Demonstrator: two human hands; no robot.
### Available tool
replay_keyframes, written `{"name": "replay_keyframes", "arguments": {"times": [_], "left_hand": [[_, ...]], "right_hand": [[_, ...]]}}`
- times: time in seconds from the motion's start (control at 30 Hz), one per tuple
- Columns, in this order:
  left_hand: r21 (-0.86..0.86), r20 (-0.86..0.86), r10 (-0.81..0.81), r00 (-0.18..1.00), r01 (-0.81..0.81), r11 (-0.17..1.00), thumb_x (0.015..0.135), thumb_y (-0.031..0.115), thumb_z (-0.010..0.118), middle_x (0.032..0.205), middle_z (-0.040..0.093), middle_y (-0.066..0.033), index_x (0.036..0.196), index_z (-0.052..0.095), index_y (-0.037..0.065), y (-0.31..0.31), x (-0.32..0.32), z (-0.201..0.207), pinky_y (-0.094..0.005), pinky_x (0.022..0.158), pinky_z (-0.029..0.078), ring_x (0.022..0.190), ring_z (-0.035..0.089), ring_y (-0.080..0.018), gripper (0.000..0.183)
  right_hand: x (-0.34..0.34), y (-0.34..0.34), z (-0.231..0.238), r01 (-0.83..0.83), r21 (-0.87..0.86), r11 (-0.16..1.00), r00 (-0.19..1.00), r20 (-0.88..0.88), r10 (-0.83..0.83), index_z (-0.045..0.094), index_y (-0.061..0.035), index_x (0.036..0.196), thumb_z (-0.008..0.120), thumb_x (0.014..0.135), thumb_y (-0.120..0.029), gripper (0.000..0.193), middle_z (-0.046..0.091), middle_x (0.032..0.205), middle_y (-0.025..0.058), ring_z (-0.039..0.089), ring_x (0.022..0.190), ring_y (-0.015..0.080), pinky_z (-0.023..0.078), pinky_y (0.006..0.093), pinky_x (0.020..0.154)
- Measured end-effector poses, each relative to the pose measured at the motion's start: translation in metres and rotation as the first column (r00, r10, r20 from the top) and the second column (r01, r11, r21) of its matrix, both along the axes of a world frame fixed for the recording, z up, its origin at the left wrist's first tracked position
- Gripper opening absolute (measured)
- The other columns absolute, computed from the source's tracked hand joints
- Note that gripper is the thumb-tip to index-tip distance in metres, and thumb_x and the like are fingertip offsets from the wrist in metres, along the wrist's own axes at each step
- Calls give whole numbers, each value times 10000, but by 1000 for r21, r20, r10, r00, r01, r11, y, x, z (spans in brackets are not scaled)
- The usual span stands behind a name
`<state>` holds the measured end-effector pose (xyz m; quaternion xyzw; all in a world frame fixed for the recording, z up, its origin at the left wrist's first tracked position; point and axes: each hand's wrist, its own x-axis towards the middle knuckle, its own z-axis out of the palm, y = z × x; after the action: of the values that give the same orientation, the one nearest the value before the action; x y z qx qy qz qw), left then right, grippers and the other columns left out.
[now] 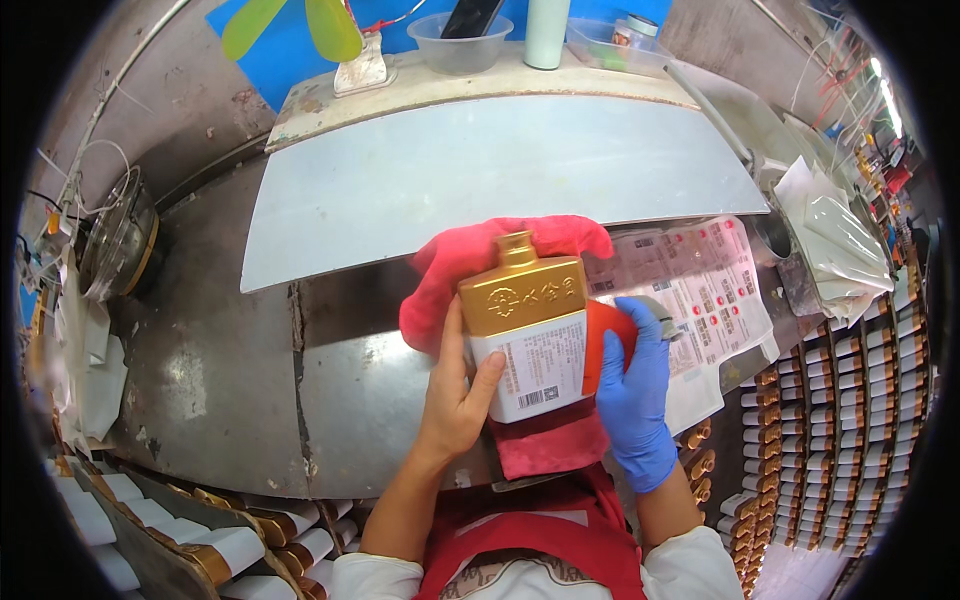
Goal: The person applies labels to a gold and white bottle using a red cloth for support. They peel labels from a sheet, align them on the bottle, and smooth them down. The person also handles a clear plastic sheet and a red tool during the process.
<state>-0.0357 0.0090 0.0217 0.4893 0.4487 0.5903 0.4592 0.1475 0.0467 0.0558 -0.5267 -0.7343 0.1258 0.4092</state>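
Observation:
A square bottle (528,340) with a gold top, gold cap and white lower body lies on a red cloth (470,262) on the metal workbench (240,350). My bare left hand (458,395) grips the bottle's left side, thumb across the white label. My right hand (632,390), in a blue glove, presses against the bottle's right side, where a red label face shows. The red cloth spreads behind and under the bottle.
Sheets of printed stickers (700,290) lie to the right. Rows of similar bottles (850,420) fill crates at right and bottom left (200,540). A pale board (480,170) lies ahead; a plastic bowl (460,40) and cup (547,30) stand on the back ledge.

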Motion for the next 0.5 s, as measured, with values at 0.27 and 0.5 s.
{"name": "replay_keyframes", "arguments": {"times": [0.27, 0.5], "left_hand": [[-25, 1, -47, 999, 47, 999, 919, 124, 497, 1378, 366, -165, 1442, 49, -25, -4, -5, 1, -325, 975, 371, 1188, 462, -235, 704], [-66, 67, -92, 994, 96, 993, 904, 103, 518, 1431, 292, -147, 1449, 25, -8, -6, -7, -3, -326, 1004, 339, 1257, 384, -223, 743]], "right_hand": [[-3, 37, 35, -313, 221, 924, 901, -239, 363, 591, -47, 1010, 656, 728, 76, 314, 618, 960, 90, 605, 860, 241, 471, 350, 809], [57, -4, 18, -767, -90, 635, 613, 191, 767, 655, -184, 860, 691, 648, -46, 256, 665, 916, 7, 604, 802, 203, 453, 355, 754]]}}
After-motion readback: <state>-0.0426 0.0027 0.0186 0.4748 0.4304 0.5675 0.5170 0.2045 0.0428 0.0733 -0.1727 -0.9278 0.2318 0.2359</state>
